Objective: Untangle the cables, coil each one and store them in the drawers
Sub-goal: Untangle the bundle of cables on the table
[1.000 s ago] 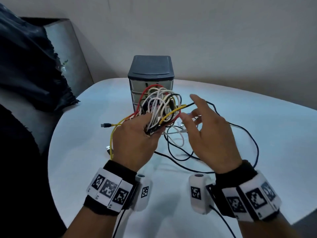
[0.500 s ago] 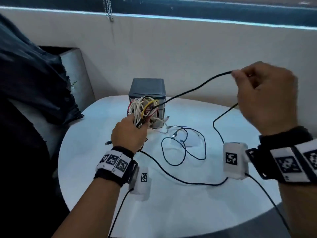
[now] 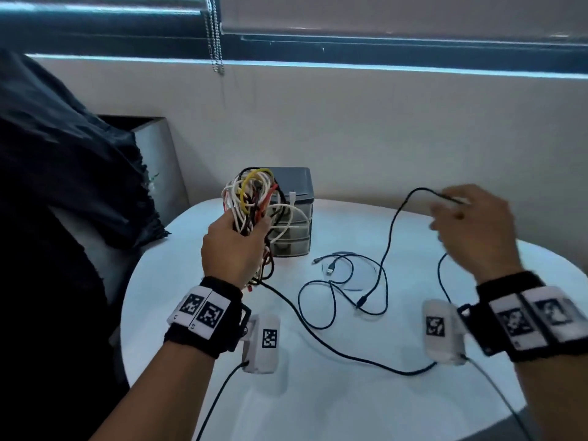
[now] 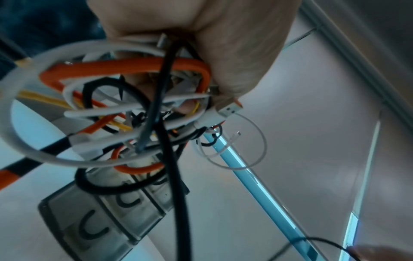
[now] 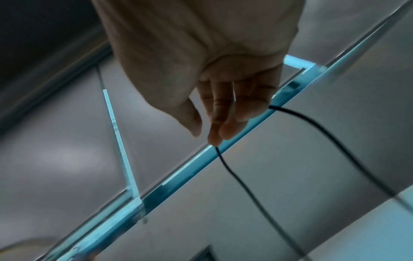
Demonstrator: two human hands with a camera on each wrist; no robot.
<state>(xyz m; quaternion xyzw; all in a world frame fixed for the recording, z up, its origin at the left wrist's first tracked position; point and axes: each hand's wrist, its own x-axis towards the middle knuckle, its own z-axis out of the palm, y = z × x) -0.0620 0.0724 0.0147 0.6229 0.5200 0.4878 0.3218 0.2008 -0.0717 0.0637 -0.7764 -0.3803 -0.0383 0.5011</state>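
My left hand (image 3: 234, 246) has its fingers clenched around a tangled bundle of cables (image 3: 254, 198), white, orange, yellow and black, raised above the tabletop (image 3: 318, 393). My right hand (image 3: 474, 230) pinches a thin black cable (image 3: 389, 237) at my fingertips (image 5: 215, 136). Just behind the bundle stands a grey drawer unit (image 3: 294, 214), its translucent drawers shut, contents unclear.

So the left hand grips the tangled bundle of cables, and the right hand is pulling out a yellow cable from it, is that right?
Not quite. The left hand does grip the tangled bundle of cables, but the cable that the right hand pinches is black, not yellow. The head view shows it, and the right wrist view shows the black cable at the fingertips.
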